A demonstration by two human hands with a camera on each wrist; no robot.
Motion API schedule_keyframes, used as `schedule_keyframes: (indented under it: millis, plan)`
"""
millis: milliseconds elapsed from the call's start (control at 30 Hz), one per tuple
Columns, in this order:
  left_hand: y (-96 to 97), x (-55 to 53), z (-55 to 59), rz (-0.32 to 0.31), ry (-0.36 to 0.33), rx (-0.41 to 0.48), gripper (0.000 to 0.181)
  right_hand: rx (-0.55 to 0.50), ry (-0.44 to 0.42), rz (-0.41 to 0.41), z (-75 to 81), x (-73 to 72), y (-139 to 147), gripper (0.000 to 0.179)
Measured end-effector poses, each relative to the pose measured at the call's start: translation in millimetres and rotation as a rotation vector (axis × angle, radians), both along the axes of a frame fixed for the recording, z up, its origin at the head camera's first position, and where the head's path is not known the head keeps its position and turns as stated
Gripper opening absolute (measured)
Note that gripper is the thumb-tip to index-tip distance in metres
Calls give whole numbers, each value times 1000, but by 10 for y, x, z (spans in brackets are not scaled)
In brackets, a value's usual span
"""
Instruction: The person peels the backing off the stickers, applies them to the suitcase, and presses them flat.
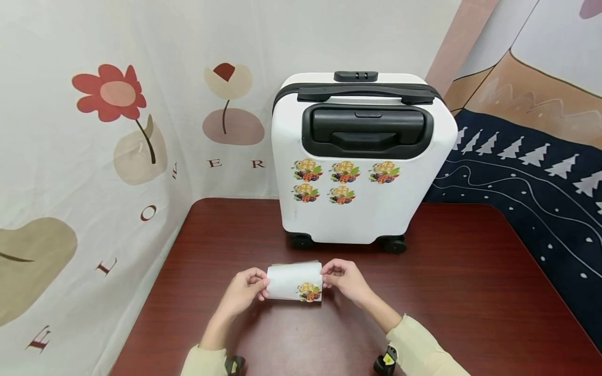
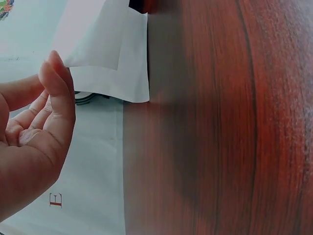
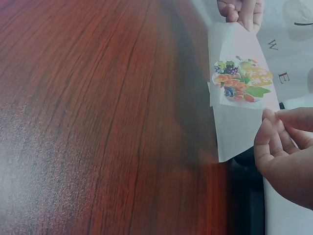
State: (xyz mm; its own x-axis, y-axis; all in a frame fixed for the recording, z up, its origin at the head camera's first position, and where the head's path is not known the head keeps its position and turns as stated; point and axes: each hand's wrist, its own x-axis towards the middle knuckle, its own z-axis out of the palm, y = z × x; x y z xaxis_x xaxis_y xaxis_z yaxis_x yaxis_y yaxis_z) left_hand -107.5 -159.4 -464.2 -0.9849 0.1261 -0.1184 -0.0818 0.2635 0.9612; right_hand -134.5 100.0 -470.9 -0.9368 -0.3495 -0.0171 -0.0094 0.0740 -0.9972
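A white sticker sheet (image 1: 287, 280) is held up between both hands, close in front of the suitcase. One colourful fruit sticker (image 1: 309, 291) is on its lower right part; the right wrist view shows this fruit print (image 3: 242, 83) large. At the sheet's left edge, my left hand (image 1: 242, 291) pinches the paper between thumb and finger. My right hand (image 1: 346, 282) pinches the opposite edge. In the left wrist view the paper (image 2: 110, 81) looks folded or layered, its lower corner hanging free. Behind it stands a white suitcase (image 1: 348, 222) bearing several matching fruit stickers (image 1: 345, 172) in two rows.
The suitcase stands upright on black wheels (image 1: 394, 245) towards the back of the reddish-brown table (image 1: 470, 292). A printed cloth (image 1: 188, 172) hangs at the left and behind, and a dark cloth with tree shapes (image 1: 517, 183) at the right.
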Motion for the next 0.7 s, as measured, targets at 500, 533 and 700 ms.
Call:
schedule_keyframes:
  millis: [500, 533, 700]
  plan:
    - [47, 6, 3, 46, 13, 5, 6, 79, 35, 22, 106, 27, 16, 9]
    - [54, 7, 9, 50, 10, 3, 6, 88, 45, 32, 126, 40, 6, 9]
    - [78, 10, 27, 61, 4, -2, 5, 123, 85, 71, 292, 135, -36, 7]
